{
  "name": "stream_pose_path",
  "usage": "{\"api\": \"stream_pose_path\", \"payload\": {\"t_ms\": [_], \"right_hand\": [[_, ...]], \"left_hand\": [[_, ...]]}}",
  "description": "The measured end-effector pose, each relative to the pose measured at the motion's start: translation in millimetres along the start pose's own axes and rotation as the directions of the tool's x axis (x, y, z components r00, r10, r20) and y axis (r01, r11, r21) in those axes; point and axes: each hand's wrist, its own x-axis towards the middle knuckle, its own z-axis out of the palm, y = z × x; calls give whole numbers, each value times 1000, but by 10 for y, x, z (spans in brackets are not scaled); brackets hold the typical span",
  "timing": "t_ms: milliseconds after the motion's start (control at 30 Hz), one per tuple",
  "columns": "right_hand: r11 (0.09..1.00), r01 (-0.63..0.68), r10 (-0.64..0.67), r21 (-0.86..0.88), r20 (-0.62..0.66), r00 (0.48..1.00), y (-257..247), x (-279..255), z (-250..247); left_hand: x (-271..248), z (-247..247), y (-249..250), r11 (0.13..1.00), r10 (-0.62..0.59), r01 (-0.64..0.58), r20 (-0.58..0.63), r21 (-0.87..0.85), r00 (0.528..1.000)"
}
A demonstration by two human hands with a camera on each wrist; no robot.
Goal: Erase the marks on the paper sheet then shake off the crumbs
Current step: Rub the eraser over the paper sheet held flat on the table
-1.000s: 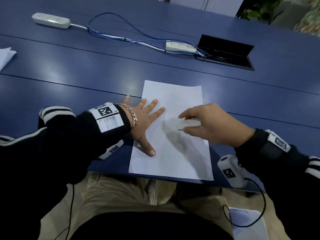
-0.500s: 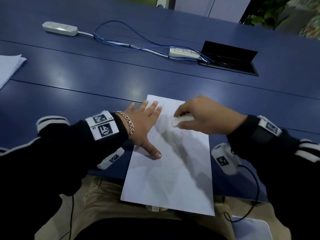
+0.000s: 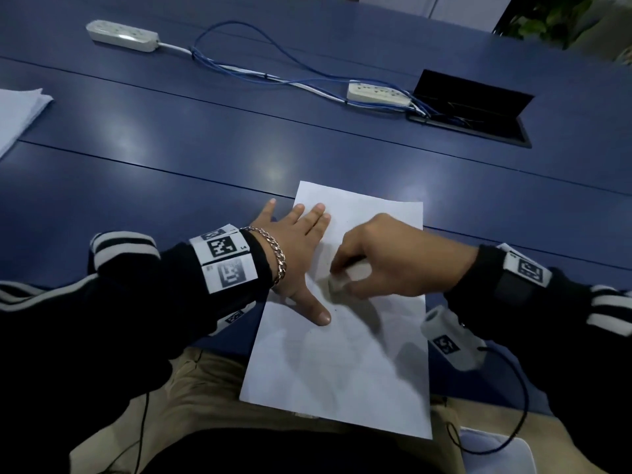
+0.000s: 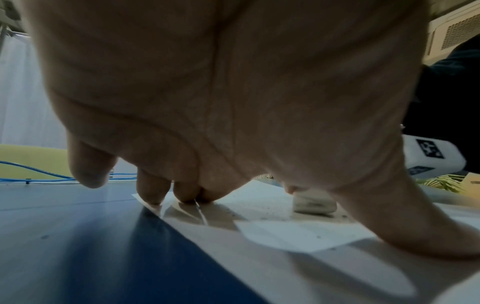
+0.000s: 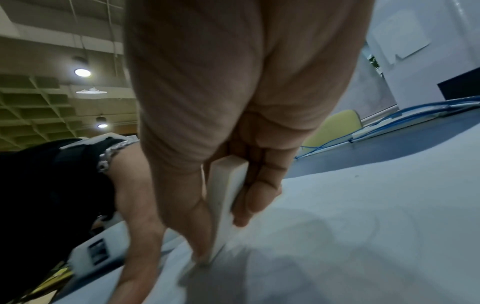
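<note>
A white paper sheet (image 3: pixel 342 364) lies on the blue table (image 3: pixel 205 148), its near end hanging over the table's front edge. My left hand (image 3: pixel 301 254) presses flat on the sheet's left side, fingers spread and thumb stretched toward me. My right hand (image 3: pixel 386 265) pinches a white eraser (image 3: pixel 345 278) between thumb and fingers, its end down on the paper beside the left thumb. In the left wrist view the eraser (image 4: pixel 314 202) stands on the paper sheet (image 4: pixel 298 232) amid dark crumbs. The right wrist view shows the eraser (image 5: pixel 226 197) gripped edge-on.
Two white power strips (image 3: pixel 123 35) (image 3: pixel 376 94) joined by blue cables (image 3: pixel 256 66) lie at the back, next to an open black cable hatch (image 3: pixel 472 107). A stack of white paper (image 3: pixel 17 114) sits at the far left edge.
My right hand with the eraser has moved toward me and left, close to the left thumb. The sheet has slid nearer, its end now past the table edge.
</note>
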Motion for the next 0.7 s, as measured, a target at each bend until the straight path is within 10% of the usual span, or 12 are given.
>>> {"api": "stream_pose_path", "payload": {"t_ms": [233,467,700], "right_hand": [[985,-160,140,-68,-234,962,296,274,-127],[997,19,-19,-79,3,1000,-97,22,23],[988,-146,129,-53,-244,961,245,285,-133]], "left_hand": [[-27,-65,35,999,-22,21,28,34,999],[-20,-68,47,999,-31,30,41,26,999],[-54,-72,35,999,-27,27,37,18,999]]}}
